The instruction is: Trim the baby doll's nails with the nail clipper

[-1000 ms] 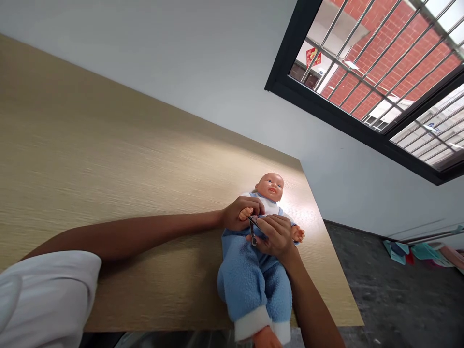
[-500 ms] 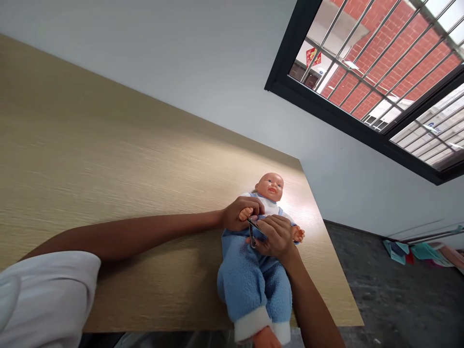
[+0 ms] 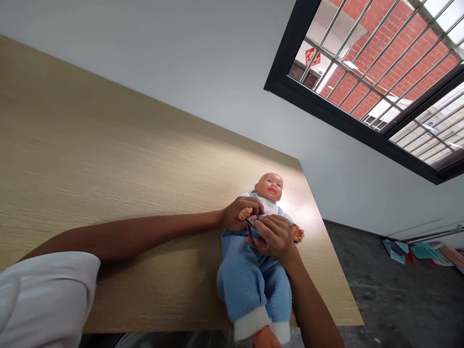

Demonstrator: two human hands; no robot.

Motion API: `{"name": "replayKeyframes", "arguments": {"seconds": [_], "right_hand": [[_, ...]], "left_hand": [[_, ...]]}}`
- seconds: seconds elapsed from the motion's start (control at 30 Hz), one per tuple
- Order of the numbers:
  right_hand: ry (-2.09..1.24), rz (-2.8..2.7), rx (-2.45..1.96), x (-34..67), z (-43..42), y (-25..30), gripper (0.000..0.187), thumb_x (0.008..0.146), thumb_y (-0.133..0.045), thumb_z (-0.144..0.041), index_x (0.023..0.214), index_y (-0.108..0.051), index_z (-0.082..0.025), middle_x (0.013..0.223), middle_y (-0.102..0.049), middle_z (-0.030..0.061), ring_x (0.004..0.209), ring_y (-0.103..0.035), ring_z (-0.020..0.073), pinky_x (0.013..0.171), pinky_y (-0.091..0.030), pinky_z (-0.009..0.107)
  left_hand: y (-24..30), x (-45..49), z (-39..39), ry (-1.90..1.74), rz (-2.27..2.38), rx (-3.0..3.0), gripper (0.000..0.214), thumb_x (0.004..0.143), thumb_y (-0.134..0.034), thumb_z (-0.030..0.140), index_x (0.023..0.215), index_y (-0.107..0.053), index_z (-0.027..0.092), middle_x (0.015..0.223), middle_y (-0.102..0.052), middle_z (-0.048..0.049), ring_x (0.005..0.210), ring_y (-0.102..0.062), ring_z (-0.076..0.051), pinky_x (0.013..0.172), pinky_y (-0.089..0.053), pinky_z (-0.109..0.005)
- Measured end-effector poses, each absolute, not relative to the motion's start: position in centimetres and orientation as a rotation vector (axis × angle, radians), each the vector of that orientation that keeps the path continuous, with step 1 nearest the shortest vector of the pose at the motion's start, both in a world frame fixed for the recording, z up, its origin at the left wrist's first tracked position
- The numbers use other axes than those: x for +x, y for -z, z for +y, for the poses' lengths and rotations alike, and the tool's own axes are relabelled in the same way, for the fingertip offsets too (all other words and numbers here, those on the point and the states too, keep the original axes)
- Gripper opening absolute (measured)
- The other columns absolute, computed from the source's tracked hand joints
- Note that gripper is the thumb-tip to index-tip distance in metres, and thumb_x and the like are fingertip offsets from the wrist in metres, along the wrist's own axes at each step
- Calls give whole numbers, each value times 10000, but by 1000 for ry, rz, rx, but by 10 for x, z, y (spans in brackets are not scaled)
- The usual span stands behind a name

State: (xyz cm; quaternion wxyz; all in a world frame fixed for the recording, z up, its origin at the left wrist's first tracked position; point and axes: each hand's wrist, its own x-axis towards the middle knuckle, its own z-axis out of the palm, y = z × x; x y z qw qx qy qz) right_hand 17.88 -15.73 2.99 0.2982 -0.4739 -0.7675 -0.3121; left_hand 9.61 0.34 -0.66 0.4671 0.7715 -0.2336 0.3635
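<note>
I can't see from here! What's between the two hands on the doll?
In the head view, metal nail clippers lie between the left hand, which grips the doll's hand, and the right hand, which holds them.

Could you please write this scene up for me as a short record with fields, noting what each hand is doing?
Subject: baby doll in a blue fleece outfit, lying face up
Left hand: grasps the doll's hand
Right hand: holds metal nail clippers beside the doll's hand
Surface: wood-grain table
Background: barred window
</note>
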Motion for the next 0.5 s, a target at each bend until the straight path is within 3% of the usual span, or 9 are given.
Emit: {"name": "replayKeyframes", "arguments": {"seconds": [0.17, 0.5], "right_hand": [[836, -2069, -1236, 178, -158, -33, 168, 966, -545, -268, 1068, -572, -137, 744, -703, 45, 596, -598, 146, 552, -422, 295], [874, -2013, -1251, 178, -156, -31, 250, 959, -573, -367, 1080, -598, -150, 768, -716, 50, 629, -639, 155, 587, -483, 298]], "left_hand": [[7, 97, 4, -899, -591, 1875, 345, 959, -522, 392, 709, -511, 154, 850, -685, -107, 758, -622, -147, 705, -523, -260], [8, 97, 3, -908, -579, 1873, 333, 956, -528, 392, 721, -513, 157, 850, -693, -103, 764, -639, -154, 701, -533, -265]]}}
